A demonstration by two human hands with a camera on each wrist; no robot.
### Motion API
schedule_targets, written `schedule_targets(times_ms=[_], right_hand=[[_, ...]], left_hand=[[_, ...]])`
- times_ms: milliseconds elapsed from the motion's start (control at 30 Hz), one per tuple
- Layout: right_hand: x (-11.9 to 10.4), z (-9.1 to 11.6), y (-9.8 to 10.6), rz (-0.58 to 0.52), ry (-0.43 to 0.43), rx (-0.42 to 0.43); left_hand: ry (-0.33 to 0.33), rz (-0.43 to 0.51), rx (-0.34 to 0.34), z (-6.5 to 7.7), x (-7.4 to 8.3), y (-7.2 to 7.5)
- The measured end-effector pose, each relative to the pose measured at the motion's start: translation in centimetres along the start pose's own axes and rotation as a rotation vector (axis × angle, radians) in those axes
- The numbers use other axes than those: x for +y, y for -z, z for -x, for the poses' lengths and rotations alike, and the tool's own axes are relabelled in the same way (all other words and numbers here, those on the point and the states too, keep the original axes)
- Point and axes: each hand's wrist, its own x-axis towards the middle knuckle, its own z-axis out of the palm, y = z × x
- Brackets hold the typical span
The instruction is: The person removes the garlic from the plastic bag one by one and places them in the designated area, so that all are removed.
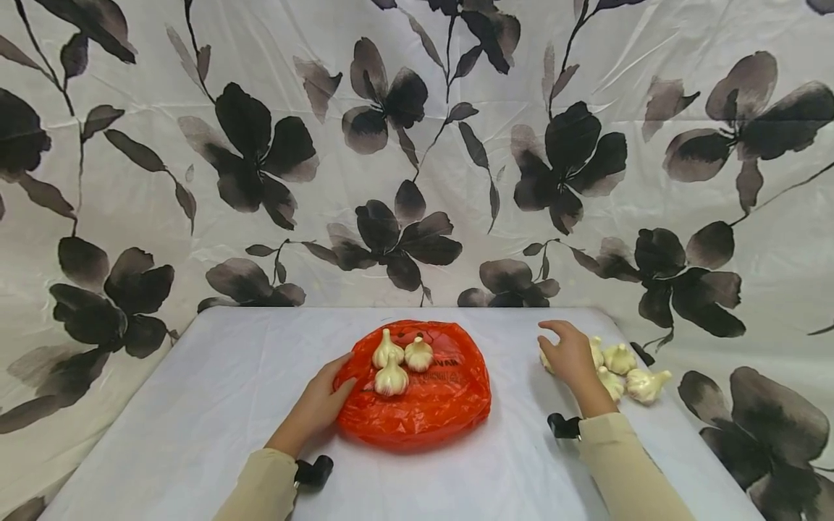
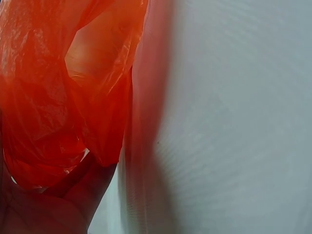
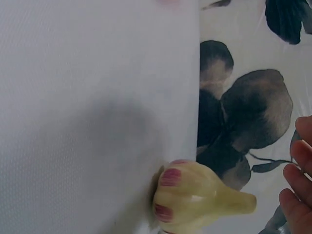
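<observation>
A rounded red plastic bag [image 1: 430, 409] with dark print sits mid-table. Three garlic bulbs [image 1: 391, 378] rest together on its upper left part. My left hand [image 1: 319, 398] grips the bag's left edge, thumb toward the front; in the left wrist view the red film [image 2: 39, 112] hides most of its fingers. On the right, my right hand [image 1: 570, 354] hovers over several loose garlic bulbs [image 1: 645, 386], partly hiding them, and holds nothing. The right wrist view has one garlic bulb [image 3: 190, 197] on the table near its edge, apart from the loosely spread fingers [image 3: 297, 183].
A white-covered table [image 1: 228, 376] carries everything. Behind it hangs a pale cloth [image 1: 482, 202] printed with dark flowers, which also shows beyond the right table edge. Each wrist wears a small black device [image 1: 316, 472].
</observation>
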Motion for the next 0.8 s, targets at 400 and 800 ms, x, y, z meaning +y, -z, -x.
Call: schedule_targets(times_ms=[400, 800], right_hand=[[-2.0, 0.0, -0.9, -0.030, 0.010, -0.080], [-4.4, -0.1, -1.8, -0.023, 0.050, -0.127]], left_hand=[[0.015, 0.006, -0.007, -0.3, 0.2, 0.1], [0.031, 0.006, -0.016, 0.0, 0.2, 0.0]])
